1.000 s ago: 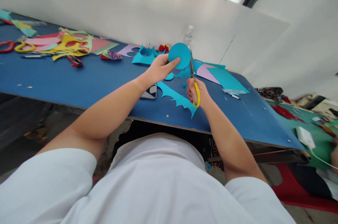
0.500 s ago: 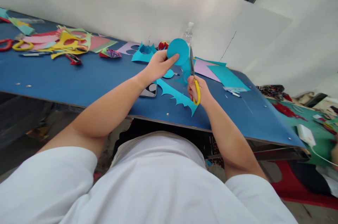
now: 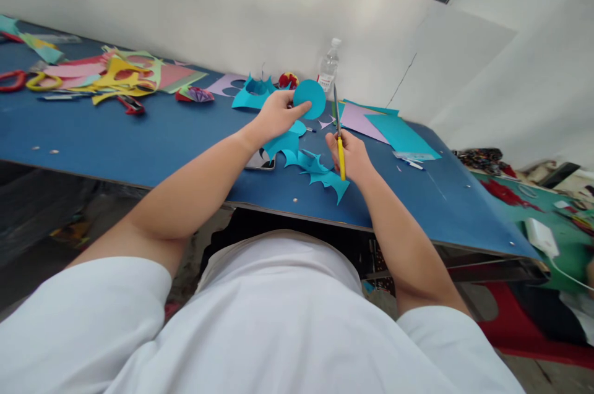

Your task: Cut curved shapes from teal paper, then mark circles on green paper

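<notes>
"While the left hand (image 3: pixel 277 114) pinches the turquoise paper disc (image 3: pixel 310 96), thumb across its face, what's the right hand (image 3: pixel 353 156) doing?"

"Wrapped around the yellow-handled scissors (image 3: pixel 342 158), blades looking closed together!"

"And the gap between them?"

"Clear to see: the disc sits to the left of the blades, near but not touching, seemingly raised over the blue table (image 3: pixel 208 149). Left hand's right on it, the other a little farther off."

"Which way do things point?"

"Tips away from the body, toward the wall, the long axis running outward with a slight lean left. The disc is round, so no long axis to call; its flat face shows to the wearer."

"Underneath?"

"Jagged turquoise offcuts (image 3: pixel 328 179), lying between the forearms!"
</notes>
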A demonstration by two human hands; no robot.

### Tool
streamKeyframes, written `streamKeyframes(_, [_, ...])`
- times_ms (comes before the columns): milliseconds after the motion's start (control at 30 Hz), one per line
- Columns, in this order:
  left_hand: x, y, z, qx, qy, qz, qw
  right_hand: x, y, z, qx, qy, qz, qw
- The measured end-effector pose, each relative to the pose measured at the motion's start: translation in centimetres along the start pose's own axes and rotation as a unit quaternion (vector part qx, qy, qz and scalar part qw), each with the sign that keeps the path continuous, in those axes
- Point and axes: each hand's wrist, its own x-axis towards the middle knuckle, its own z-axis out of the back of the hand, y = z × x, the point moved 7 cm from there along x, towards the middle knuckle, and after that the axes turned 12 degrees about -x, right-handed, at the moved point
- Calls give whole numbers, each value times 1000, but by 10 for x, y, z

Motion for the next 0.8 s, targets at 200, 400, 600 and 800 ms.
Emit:
streamKeyframes(200, [16, 39, 29, 106, -37, 61, 992, 0, 9, 4, -68, -2, 13, 998])
streamKeyframes(400, [24, 83, 52, 140, -66, 185, 971, 0, 2, 1, -9, 11, -24, 1000])
streamKeyframes(600, [21, 88, 46, 157, -39, 236, 958, 0, 0, -9, -21, 89, -34, 995])
streamKeyframes(800, [21, 68, 46, 223, 53, 213, 950, 0, 4, -14, -125, 131, -21, 983])
